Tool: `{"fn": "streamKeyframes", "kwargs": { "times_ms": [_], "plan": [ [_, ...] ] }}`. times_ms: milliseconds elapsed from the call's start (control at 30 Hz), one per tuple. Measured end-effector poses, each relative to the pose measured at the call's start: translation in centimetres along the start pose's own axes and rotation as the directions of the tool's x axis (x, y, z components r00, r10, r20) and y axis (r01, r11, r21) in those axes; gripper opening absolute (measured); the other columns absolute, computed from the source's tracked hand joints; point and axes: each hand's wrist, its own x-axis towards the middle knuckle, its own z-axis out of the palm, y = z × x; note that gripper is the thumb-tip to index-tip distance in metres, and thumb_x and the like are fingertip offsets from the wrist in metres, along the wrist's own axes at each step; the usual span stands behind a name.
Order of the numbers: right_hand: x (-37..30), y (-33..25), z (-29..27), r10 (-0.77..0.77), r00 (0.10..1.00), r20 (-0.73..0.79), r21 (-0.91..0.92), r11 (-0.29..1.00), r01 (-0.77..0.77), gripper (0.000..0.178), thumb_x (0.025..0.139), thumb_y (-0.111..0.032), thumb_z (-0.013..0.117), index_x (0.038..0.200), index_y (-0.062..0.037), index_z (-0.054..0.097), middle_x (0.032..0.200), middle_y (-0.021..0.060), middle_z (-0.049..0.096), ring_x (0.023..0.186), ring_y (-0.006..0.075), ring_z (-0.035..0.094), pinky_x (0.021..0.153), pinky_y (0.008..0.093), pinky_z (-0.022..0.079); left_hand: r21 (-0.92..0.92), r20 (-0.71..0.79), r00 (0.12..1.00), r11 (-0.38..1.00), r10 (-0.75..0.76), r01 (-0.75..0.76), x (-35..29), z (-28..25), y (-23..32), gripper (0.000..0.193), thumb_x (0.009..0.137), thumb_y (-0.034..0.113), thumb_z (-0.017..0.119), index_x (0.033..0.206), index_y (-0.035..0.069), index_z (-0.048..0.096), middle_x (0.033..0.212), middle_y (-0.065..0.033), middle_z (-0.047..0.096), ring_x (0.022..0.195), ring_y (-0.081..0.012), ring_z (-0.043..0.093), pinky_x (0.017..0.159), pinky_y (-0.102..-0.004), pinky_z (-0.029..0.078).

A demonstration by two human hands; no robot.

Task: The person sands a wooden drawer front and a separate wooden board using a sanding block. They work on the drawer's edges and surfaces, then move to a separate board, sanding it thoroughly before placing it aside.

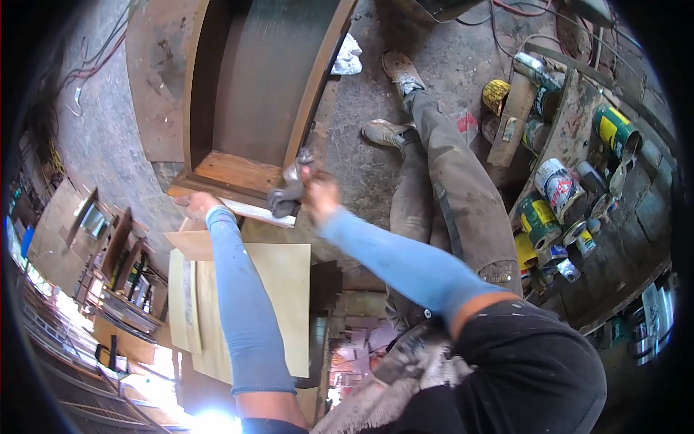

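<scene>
We see a brown board point(153, 94) on the floor point(108, 116), beside the left edge of the wooden cabinet point(271, 79). Our left hand point(195, 205) is at the cabinet's near left corner; we can't tell whether its fingers grip anything. Cabinet stands open side up, near end between our hands. Pale plywood sheets point(282, 289) sit below that end. Next, a dark tool point(288, 201) at the near right corner, held in our right hand point(323, 194), fingers wrapped round it. White crumpled wrap point(348, 56) lies near the cabinet's right edge. Far right, we have paint cans point(560, 186), several tipped over.
</scene>
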Motion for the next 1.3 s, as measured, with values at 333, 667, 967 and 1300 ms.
{"fn": "streamKeyframes", "kwargs": {
  "times_ms": [333, 667, 967, 1300],
  "plan": [
    [4.2, 4.7, -1.1, -0.339, 0.902, 0.267, -0.311, 0.856, 0.414, 0.045, 0.079, 0.001, 0.056, 0.124, 0.0046, 0.053, 0.127, 0.0319, 0.051, 0.118, 0.0437, 0.051, 0.099, 0.0459, 0.044, -0.204, 0.083, 0.987, 0.967, -0.136, 0.15, 2.7, 0.9, -0.5, 0.087, 0.099, 0.059, 0.023, 0.12, -0.02, 0.053, 0.123, -0.0312, 0.059, 0.117, -0.042, 0.057, 0.106, -0.0402, 0.044],
    [2.2, 2.5, -2.5, -0.252, 0.656, 0.712, -0.663, 0.067, 0.745, 0.029, 0.071, -0.003, 0.063, 0.098, 0.0059, 0.061, 0.09, 0.0232, 0.064, 0.083, 0.0395, 0.063, 0.074, 0.0462, 0.052, -0.148, -0.015, 0.997, 0.987, -0.069, 0.066, 3.3, 0.7, -1.8, 0.085, 0.102, 0.055, 0.023, 0.109, -0.023, 0.057, 0.115, -0.0381, 0.059, 0.109, -0.0464, 0.059, 0.096, -0.0494, 0.045],
    [-8.1, -7.1, -4.1, -0.402, 0.411, 0.818, -0.259, 0.381, 0.888, 0.055, 0.079, 0.006, 0.057, 0.133, 0.0093, 0.045, 0.108, 0.0293, 0.06, 0.105, 0.0439, 0.059, 0.089, 0.0455, 0.051, -0.763, 0.202, 0.979, 0.633, 0.036, 0.134, 4.6, 2.0, -4.4, 0.075, 0.099, 0.054, 0.04, 0.132, -0.013, 0.046, 0.135, -0.0249, 0.052, 0.123, -0.0342, 0.052, 0.105, -0.0375, 0.039],
    [1.5, -7.0, 20.3, -0.488, 0.39, 0.781, -0.242, 0.339, 0.909, 0.03, 0.086, -0.015, 0.059, 0.112, 0.0021, 0.06, 0.081, 0.0292, 0.061, 0.078, 0.0427, 0.062, 0.072, 0.0484, 0.05, -0.824, 0.562, 0.733, 0.187, 0.383, 0.534, 4.8, 2.4, -3.9, 0.071, 0.1, 0.054, 0.038, 0.147, 0.002, 0.031, 0.144, -0.0136, 0.042, 0.129, -0.0259, 0.045, 0.11, -0.0389, 0.035]
  ]
}}
